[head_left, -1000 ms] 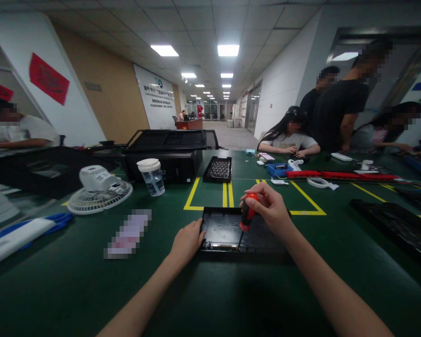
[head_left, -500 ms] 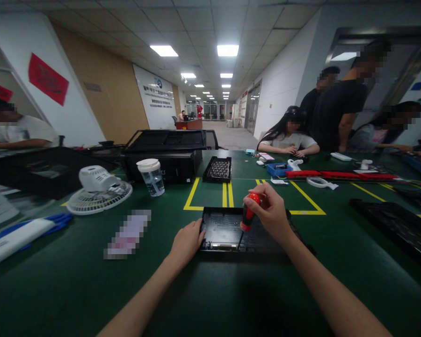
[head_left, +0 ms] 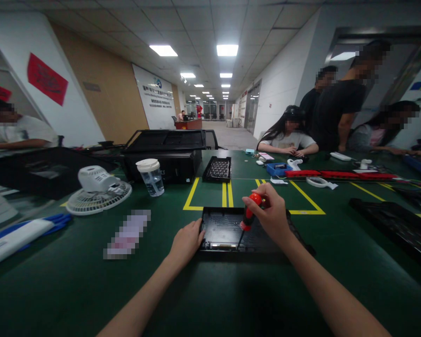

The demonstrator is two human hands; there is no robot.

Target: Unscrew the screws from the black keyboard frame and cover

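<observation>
A shallow black plastic tray-like panel (head_left: 221,227) lies flat in front of me, with a pale strip near its front edge. My left hand (head_left: 186,241) grips its left side, the thumb inside the rim. Above the panel, my right hand (head_left: 272,210) is closed round a red-and-black screwdriver (head_left: 248,217). The handle leans to the right, and the thin shaft slants down to the panel's front part, near the strip. Whether a screw sits under the tip is too small to tell. My right hand and forearm hide much of the panel's right side.
Beyond the panel stand a small black tray (head_left: 218,169), a lidded cup (head_left: 151,178) and a black case (head_left: 164,164). A white fan (head_left: 100,189) lies at left. Another black panel (head_left: 389,220) is at right. A blue bin (head_left: 279,168) stands near a seated person (head_left: 287,135).
The screwdriver's handle has tilted slightly and looks a little turned in my right hand. My left hand and the panel have stayed in place.
</observation>
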